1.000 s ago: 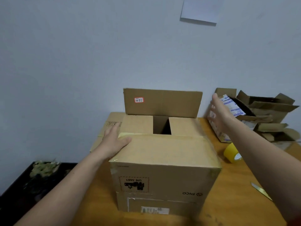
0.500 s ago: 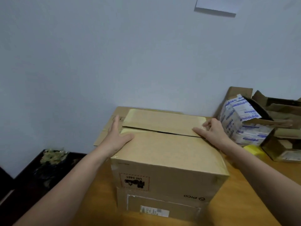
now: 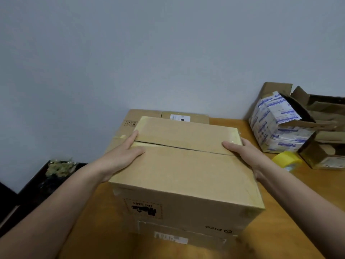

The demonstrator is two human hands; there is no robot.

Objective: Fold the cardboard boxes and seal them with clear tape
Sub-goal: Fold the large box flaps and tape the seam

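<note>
A brown cardboard box (image 3: 183, 176) stands on the wooden table (image 3: 291, 199) in front of me, both top flaps folded down and meeting at a thin seam across the middle. My left hand (image 3: 123, 154) presses flat on the left end of the seam, thumb on the near flap, fingers reaching the far flap. At the right end of the seam my right hand (image 3: 242, 150) lies flat over the box's edge. A yellowish roll of tape (image 3: 286, 158) lies on the table just right of the box.
Flattened cardboard (image 3: 149, 116) lies behind the box against the wall. At the right stand a white-and-blue printed carton (image 3: 276, 126) and several torn open brown boxes (image 3: 324, 146). A dark bin with greenish scraps (image 3: 59, 167) sits low at the left.
The far flap, upright a second ago, has been folded down to meet the near flap. My right hand came from the back right onto the seam's right end. The view tilted down.
</note>
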